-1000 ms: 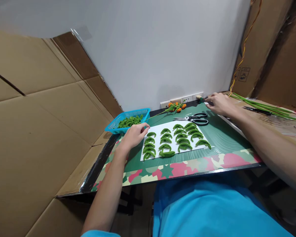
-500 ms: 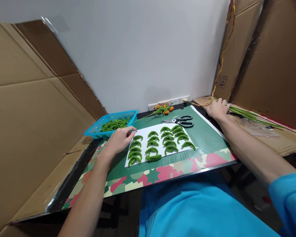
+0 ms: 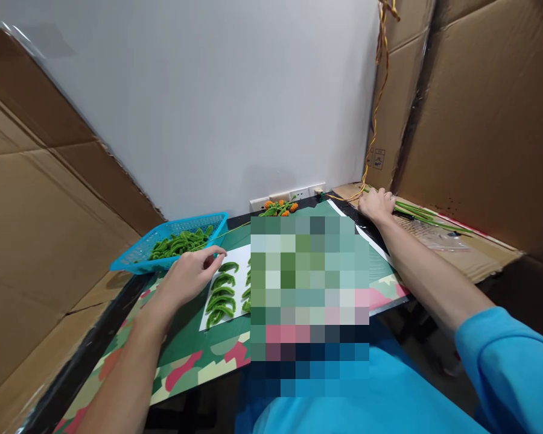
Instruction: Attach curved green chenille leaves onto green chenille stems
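My left hand [image 3: 187, 277] is over the upper left corner of a white sheet [image 3: 240, 278], thumb and forefinger pinched together; anything between the fingertips is too small to make out. Just below it, curved fuzzy green leaf pieces [image 3: 221, 293] lie in a column on the sheet. At the far right of the table, my right hand [image 3: 377, 205] rests with curled fingers over a bundle of long green stems [image 3: 428, 216]. Its fingertips are hidden. Pixelation covers the sheet's right part and whatever lies there.
A blue plastic basket [image 3: 133, 256] holding more green fuzzy pieces stands at the back left. Orange flowers [image 3: 281, 208] on a green stem lie near the wall sockets [image 3: 301, 193]. Cardboard panels [image 3: 484, 114] flank both sides; yellow wires [image 3: 374, 126] hang at the right corner.
The view has turned to the right, so everything sits further left in it. Both hands keep nearly the same places over the table. The scissors and several leaf pieces are now behind pixelation.
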